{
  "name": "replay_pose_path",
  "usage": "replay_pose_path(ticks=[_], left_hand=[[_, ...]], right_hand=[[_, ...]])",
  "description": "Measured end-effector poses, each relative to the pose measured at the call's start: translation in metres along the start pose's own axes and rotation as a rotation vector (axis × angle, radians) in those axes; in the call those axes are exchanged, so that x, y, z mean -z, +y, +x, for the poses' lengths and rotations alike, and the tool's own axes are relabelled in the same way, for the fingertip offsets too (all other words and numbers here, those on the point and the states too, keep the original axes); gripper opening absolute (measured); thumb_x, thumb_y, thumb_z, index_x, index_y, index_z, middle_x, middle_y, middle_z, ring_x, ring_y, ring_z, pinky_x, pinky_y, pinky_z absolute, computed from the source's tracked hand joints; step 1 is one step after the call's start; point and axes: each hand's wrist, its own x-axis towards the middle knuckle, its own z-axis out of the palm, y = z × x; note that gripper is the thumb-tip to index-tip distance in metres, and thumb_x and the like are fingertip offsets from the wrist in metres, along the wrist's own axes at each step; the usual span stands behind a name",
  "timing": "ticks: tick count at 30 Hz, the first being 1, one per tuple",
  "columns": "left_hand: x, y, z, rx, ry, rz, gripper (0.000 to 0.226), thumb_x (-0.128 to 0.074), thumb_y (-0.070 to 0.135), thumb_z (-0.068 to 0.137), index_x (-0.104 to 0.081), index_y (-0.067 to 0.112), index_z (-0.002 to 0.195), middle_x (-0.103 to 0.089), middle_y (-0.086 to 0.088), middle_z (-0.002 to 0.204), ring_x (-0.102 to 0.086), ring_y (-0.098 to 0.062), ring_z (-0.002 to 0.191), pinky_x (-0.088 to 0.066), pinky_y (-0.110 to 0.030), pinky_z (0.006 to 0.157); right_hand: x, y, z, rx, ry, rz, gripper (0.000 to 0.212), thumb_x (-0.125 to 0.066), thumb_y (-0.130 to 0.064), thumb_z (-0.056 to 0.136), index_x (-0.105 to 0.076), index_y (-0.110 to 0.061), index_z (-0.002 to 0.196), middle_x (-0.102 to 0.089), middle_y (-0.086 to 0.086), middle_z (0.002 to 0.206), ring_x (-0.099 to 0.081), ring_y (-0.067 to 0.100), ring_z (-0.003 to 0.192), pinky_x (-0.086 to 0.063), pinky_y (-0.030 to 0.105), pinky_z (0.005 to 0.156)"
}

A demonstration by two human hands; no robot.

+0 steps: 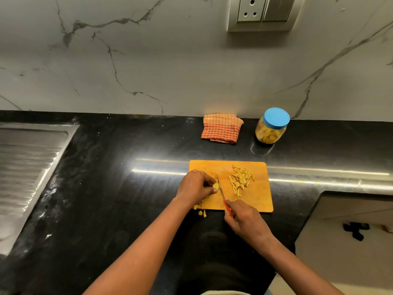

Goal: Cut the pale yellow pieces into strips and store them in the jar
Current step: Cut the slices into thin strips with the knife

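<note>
Head view: looks about midway, strips (241, 179) heaped on the board (260, 202), left grip (194, 186) pinching a pale yellow piece (215, 185), right grip (244, 220) wrapped round the knife (220, 188), jar (271, 129) lidded.

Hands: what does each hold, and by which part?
Right hand grips the knife by its red handle; left hand holds a yellow piece by its end.

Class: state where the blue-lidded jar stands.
In the head view, the jar stands at the back of the counter by the wall, right of the checked cloth.
</note>
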Motion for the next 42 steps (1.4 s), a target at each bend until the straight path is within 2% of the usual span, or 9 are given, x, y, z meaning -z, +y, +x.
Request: replay_pose_path(ticks=[8,14,20,29,34,38,42], left_hand=[[-0.001,0.002,0.000,0.022,0.000,0.024,0.032,-0.080,0.039,0.076,-0.075,0.031,0.106,-0.073,0.011,0.100,-0.065,-0.009,0.091,-0.055,-0.031,0.082],[-0.002,0.001,0.003,0.042,-0.011,0.023,0.033,-0.081,0.040,0.075,-0.075,0.030,0.106,-0.073,0.011,0.102,-0.065,-0.009,0.093,-0.055,-0.031,0.082],[-0.004,0.001,0.001,0.055,0.011,0.020,0.032,-0.080,0.041,0.076,-0.075,0.031,0.106,-0.073,0.011,0.101,-0.065,-0.009,0.092,-0.053,-0.027,0.080],[-0.005,0.001,-0.001,0.045,0.012,0.039,0.028,-0.078,0.041,0.077,-0.075,0.032,0.103,-0.071,0.011,0.102,-0.061,-0.011,0.097,-0.053,-0.033,0.082],[-0.006,0.001,-0.001,0.029,0.021,0.043,0.029,-0.078,0.040,0.079,-0.074,0.030,0.106,-0.070,0.012,0.103,-0.060,-0.010,0.098,-0.051,-0.029,0.081],[-0.005,0.000,-0.001,0.031,0.012,0.046,0.029,-0.078,0.041,0.078,-0.074,0.032,0.105,-0.070,0.013,0.103,-0.061,-0.010,0.096,-0.053,-0.032,0.082],[-0.004,0.001,-0.001,0.031,0.013,0.039,0.028,-0.079,0.039,0.078,-0.075,0.031,0.105,-0.071,0.013,0.102,-0.063,-0.009,0.094,-0.054,-0.031,0.081]], right_hand=[[-0.001,0.004,0.022,0.048,-0.061,-0.113,0.037,-0.057,-0.021,0.095,-0.059,-0.005,0.128,-0.066,0.008,0.096,-0.063,0.021,0.081,-0.051,0.031,0.070],[0.000,0.004,0.007,0.050,-0.095,-0.151,0.037,-0.059,-0.020,0.093,-0.061,-0.006,0.127,-0.064,0.003,0.090,-0.061,0.016,0.075,-0.051,0.028,0.066],[0.008,0.003,-0.003,0.027,-0.052,-0.135,0.037,-0.070,-0.017,0.087,-0.065,-0.005,0.121,-0.065,0.000,0.085,-0.060,0.012,0.069,-0.051,0.024,0.060],[0.001,-0.002,0.011,0.040,-0.035,-0.095,0.034,-0.065,-0.017,0.089,-0.064,-0.007,0.121,-0.064,0.002,0.087,-0.059,0.013,0.072,-0.049,0.023,0.062],[0.000,-0.002,0.012,0.030,-0.033,-0.095,0.034,-0.065,-0.016,0.090,-0.064,-0.006,0.122,-0.064,0.003,0.088,-0.060,0.014,0.073,-0.048,0.022,0.063],[-0.002,-0.003,0.022,0.030,-0.058,-0.116,0.034,-0.057,-0.018,0.095,-0.061,-0.005,0.126,-0.065,0.008,0.095,-0.062,0.021,0.080,-0.049,0.027,0.069],[-0.004,-0.004,0.032,0.021,-0.083,-0.156,0.033,-0.052,-0.020,0.097,-0.060,-0.006,0.125,-0.064,0.009,0.095,-0.062,0.023,0.080,-0.049,0.032,0.068]])
